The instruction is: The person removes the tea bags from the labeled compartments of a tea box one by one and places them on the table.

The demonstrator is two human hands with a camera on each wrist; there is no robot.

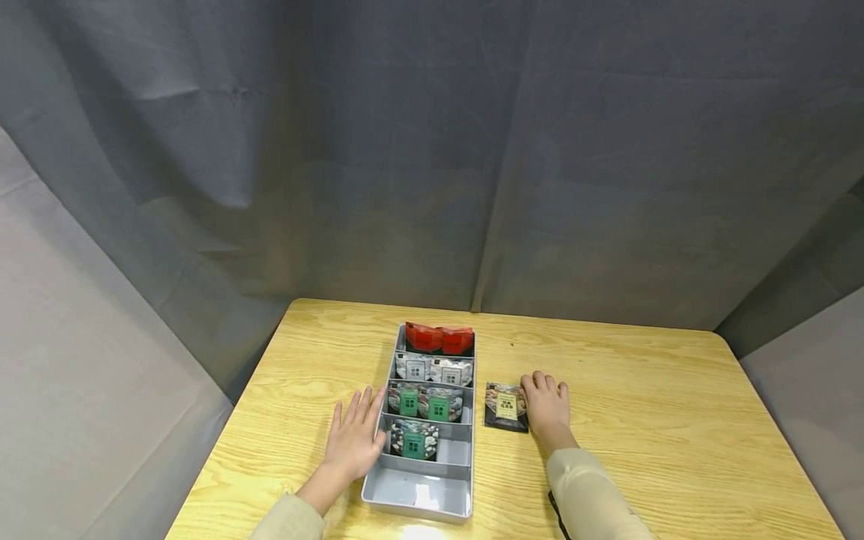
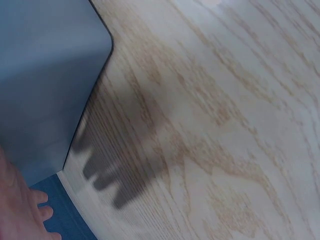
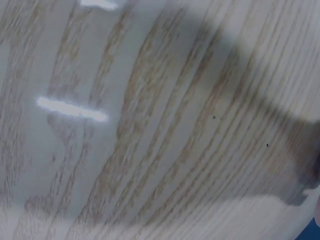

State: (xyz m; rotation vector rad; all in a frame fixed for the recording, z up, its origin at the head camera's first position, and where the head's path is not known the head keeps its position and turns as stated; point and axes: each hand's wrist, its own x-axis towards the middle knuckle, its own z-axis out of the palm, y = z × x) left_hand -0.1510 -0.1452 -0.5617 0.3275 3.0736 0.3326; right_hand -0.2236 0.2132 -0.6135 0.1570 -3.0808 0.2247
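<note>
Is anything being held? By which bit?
The left hand holds nothing. The right hand is at the right edge of the black packet; I can't tell if it's pinching.

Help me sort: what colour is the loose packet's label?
Yellow label, clearest in the head view.

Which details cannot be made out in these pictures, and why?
Head view: fine print on the yellow-labelled packet, too small.
Head view: thumb of the right hand, hidden beneath it.
Right wrist view: most of that hand, beyond the right edge.
Left wrist view: part of the left hand, beyond the left edge.
</note>
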